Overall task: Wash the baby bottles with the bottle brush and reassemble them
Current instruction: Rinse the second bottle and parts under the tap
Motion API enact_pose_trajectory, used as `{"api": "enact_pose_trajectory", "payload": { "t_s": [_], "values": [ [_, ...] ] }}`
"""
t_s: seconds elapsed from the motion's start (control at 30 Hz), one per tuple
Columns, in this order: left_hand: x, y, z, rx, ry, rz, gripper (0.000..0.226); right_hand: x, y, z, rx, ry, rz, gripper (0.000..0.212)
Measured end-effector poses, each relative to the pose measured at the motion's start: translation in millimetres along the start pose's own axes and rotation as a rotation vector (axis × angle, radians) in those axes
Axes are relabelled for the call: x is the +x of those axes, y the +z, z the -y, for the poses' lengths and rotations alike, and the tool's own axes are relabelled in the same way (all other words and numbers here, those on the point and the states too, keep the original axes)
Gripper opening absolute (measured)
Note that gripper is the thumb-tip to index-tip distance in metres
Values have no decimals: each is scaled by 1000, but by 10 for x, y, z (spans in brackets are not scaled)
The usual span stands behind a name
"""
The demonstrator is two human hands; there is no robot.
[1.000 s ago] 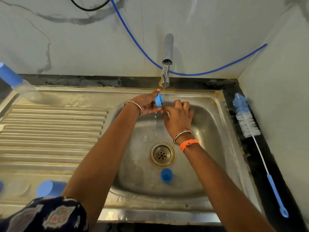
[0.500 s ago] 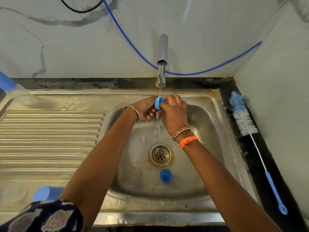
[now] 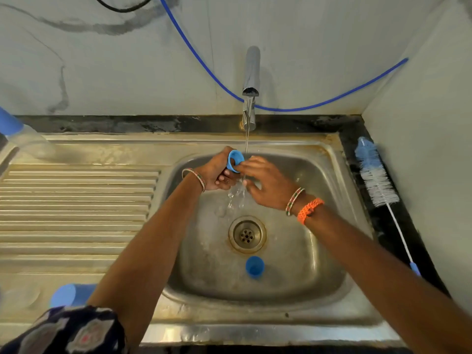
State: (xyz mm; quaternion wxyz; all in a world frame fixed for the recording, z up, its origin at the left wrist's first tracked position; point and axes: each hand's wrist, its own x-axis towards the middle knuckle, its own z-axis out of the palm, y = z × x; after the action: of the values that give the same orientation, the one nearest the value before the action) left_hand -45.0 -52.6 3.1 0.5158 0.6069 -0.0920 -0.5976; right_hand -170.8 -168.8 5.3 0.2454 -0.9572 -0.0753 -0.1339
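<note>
Your left hand (image 3: 214,175) grips a blue ring (image 3: 235,160) under the tap (image 3: 251,72); your right hand (image 3: 268,185), fingers loosely spread, touches it. The brush (image 3: 378,182) lies at three o'clock, nearer your right.

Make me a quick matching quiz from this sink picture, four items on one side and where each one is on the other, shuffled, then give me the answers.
Things:
1. blue ring
2. bottle brush
3. blue cap
4. tap

Places:
A. lying on the dark counter right of the sink
B. in the basin, near side of the drain
C. on the back ledge, water running
D. held in the left hand

Pairs: 1-D, 2-A, 3-B, 4-C
</note>
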Motion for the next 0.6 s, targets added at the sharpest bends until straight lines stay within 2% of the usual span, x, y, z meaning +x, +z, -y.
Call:
{"api": "enact_pose_trajectory", "payload": {
  "t_s": [0.1,0.17,0.23,0.33,0.47,0.53,0.6],
  "values": [
    [35,32,-27,90,-35,-16,63,64,-203,-134,-520,-210,197,60],
    [53,56,-95,54,14,-28,57,111,-314,-143,-786,-193,212,69],
    [70,67,-150,-13,55,-31,60,131,-324,-120,-831,-79,167,75],
    [138,149,-105,-166,112,-70,58,149,-227,-7,-642,91,125,60],
    [218,349,15,-330,250,-224,48,196,-103,71,-165,339,-108,28],
    [220,392,57,-437,320,-215,43,263,-71,60,-29,408,-185,22],
    [217,407,94,-522,400,-167,40,358,-55,127,236,488,-258,23]
  ]
}}
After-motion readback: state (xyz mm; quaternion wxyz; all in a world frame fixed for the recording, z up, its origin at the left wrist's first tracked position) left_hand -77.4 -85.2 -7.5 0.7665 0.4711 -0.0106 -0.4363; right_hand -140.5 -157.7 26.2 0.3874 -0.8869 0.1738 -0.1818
